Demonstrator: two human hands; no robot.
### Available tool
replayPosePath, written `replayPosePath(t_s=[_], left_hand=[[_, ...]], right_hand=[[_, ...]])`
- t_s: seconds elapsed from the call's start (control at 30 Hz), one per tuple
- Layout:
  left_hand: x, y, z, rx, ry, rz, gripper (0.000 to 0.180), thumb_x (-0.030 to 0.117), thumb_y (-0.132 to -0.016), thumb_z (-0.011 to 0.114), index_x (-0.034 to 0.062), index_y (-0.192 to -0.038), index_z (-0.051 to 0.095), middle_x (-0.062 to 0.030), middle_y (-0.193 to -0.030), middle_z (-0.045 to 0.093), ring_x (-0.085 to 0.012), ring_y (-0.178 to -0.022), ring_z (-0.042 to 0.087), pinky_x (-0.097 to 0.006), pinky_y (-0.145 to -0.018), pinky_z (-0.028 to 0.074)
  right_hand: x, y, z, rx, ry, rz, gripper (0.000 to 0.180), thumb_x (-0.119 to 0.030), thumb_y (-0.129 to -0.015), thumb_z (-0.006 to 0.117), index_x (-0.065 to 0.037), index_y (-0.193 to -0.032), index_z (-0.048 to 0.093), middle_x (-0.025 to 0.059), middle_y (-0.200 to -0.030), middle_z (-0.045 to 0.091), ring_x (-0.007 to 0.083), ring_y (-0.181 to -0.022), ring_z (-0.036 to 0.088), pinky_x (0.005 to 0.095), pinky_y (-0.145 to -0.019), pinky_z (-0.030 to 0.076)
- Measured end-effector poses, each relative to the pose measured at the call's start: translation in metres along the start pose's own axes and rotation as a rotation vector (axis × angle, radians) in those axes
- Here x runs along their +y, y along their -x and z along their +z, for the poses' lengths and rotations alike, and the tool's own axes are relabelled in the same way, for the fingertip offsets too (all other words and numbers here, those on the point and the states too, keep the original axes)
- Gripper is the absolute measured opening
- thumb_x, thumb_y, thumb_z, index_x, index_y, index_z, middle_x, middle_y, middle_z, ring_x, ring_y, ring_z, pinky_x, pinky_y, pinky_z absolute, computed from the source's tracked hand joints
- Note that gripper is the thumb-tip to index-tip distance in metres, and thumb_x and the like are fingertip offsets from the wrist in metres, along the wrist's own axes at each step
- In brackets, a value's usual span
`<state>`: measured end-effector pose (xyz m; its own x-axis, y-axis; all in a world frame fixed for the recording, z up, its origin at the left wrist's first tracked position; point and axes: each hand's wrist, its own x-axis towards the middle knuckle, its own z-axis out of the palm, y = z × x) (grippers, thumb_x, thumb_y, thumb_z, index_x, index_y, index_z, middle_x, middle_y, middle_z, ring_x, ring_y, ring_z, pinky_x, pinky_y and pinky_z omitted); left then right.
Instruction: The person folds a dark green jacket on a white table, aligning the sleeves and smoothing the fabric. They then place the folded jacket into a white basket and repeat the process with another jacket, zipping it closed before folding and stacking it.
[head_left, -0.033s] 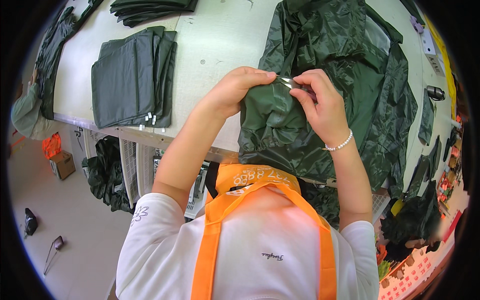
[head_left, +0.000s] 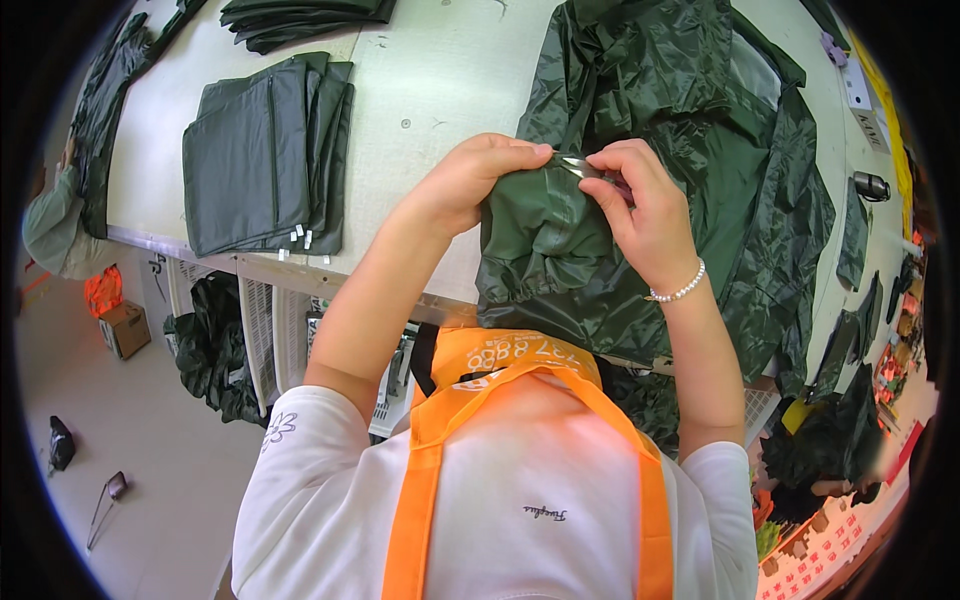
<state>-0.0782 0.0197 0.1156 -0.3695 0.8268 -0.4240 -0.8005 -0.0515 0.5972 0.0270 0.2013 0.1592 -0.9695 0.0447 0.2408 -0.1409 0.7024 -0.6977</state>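
Observation:
A dark green, shiny garment (head_left: 745, 200) lies spread and crumpled in front of me at the right of the table. My left hand (head_left: 465, 185) pinches an edge of its gathered part, thumb on top and fingers behind the cloth. In my right hand (head_left: 645, 205) are small metal thread snips (head_left: 578, 167), held between thumb and fingers. Their bright blades point left, at the cloth just beside my left thumb. The rest of the snips is hidden within my right hand.
Folded dark green pieces (head_left: 245, 160) lie stacked on the pale table (head_left: 420, 90) at left, with another stack (head_left: 300, 15) beyond. A person's sleeve (head_left: 55, 225) shows at far left. White racks (head_left: 258, 330) and dark green cloth (head_left: 215, 340) sit below the table edge.

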Motion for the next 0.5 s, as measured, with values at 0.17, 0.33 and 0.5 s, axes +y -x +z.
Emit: replayPosePath(t_s=[0.17, 0.33, 0.5], left_hand=[[-0.001, 0.001, 0.001, 0.013, -0.006, -0.006, 0.027, 0.021, -0.090, 0.059, -0.0039, -0.095, 0.065, -0.0100, -0.087, 0.069, -0.0135, -0.072, 0.066, -0.024, -0.069, 0.052], [-0.001, 0.000, 0.006, 0.083, 0.029, -0.005, 0.028, 0.024, -0.090, 0.059, -0.0030, -0.094, 0.065, -0.0093, -0.086, 0.069, -0.0134, -0.071, 0.065, -0.024, -0.067, 0.052], [-0.001, -0.001, 0.016, 0.145, -0.080, -0.001, 0.028, 0.025, -0.091, 0.058, -0.0020, -0.093, 0.066, -0.0073, -0.083, 0.068, -0.0118, -0.070, 0.064, -0.024, -0.063, 0.051]], right_hand=[[0.004, 0.003, -0.001, 0.008, -0.162, 0.112, 0.016, -0.009, -0.082, 0.067, -0.003, -0.093, 0.057, 0.0059, -0.088, 0.057, 0.0156, -0.068, 0.058, 0.0254, -0.060, 0.047], [-0.007, 0.000, -0.007, 0.017, -0.252, 0.197, 0.024, -0.007, -0.079, 0.072, -0.001, -0.097, 0.058, 0.0042, -0.088, 0.056, 0.0108, -0.072, 0.055, 0.0247, -0.064, 0.045], [-0.013, -0.008, 0.003, 0.044, -0.152, 0.059, 0.017, 0.002, -0.073, 0.070, -0.008, -0.086, 0.065, 0.0035, -0.083, 0.054, 0.0112, -0.062, 0.053, 0.0220, -0.054, 0.043]])
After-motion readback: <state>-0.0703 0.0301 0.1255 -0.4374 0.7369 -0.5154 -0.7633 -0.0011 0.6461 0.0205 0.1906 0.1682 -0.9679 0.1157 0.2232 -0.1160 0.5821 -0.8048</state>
